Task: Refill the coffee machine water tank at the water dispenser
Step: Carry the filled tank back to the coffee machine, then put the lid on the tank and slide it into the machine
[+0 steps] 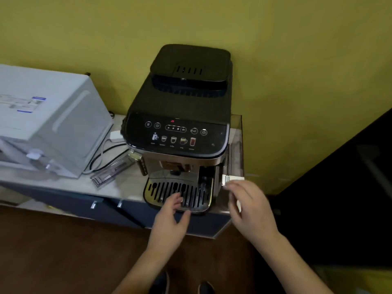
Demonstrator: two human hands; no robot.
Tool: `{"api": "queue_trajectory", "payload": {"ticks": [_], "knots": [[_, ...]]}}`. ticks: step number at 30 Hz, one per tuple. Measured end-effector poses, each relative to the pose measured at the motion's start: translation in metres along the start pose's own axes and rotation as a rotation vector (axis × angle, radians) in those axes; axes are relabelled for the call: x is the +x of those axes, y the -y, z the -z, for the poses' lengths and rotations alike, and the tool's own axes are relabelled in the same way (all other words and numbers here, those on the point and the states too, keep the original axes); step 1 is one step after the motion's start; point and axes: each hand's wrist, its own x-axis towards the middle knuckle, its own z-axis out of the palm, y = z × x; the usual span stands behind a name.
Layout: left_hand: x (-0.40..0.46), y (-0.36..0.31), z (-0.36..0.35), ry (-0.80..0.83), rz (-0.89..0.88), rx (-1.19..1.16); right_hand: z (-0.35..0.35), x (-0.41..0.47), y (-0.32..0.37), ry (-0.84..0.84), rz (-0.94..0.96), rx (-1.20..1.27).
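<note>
A black coffee machine (182, 115) stands on a light counter against the yellow wall. Its clear water tank (235, 149) sits along the machine's right side, with a pale handle tab (233, 178) at the tank's front. My right hand (248, 206) is just below and in front of that tab, fingers spread, fingertips close to it and holding nothing. My left hand (174, 217) hovers open at the front edge of the slotted drip tray (178, 194). The white water dispenser (51, 122) stands on the counter to the left.
A clear plastic part (112, 168) and looped cables (106, 153) lie between dispenser and machine. The counter (70, 183) ends right beside the tank, with dark cabinet fronts below. A dark panel (343, 187) fills the right side. Brown floor and my shoes are underneath.
</note>
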Motion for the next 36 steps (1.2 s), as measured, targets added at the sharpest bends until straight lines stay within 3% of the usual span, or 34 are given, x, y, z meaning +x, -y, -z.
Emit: {"api": "queue_trajectory", "payload": {"ticks": [6,10,15,20,26,29,32,36], "knots": [[0.035,0.054,0.103,-0.202,0.056,-0.096,-0.088,0.038,0.086,0.372,-0.007,0.053],[0.071,0.074,0.176,-0.21,-0.004,-0.075,-0.151,0.089,0.145,0.486,-0.285,0.285],[0.112,0.117,0.229,-0.168,0.03,0.115,-0.221,0.141,0.182,0.471,-0.724,0.549],[0.138,0.15,0.233,0.003,0.042,0.417,-0.278,0.163,0.195,0.49,-0.913,0.535],[0.165,0.165,0.24,-0.049,0.047,0.642,-0.321,0.188,0.201,0.479,-1.21,0.511],[0.177,0.171,0.242,-0.01,0.047,0.649,-0.341,0.199,0.199,0.381,-1.315,0.561],[0.177,0.177,0.244,-0.004,0.044,0.627,-0.349,0.202,0.202,0.339,-1.313,0.536],[0.16,0.181,0.253,-0.072,0.072,0.417,-0.323,0.202,0.227,0.259,-1.099,0.52]]}}
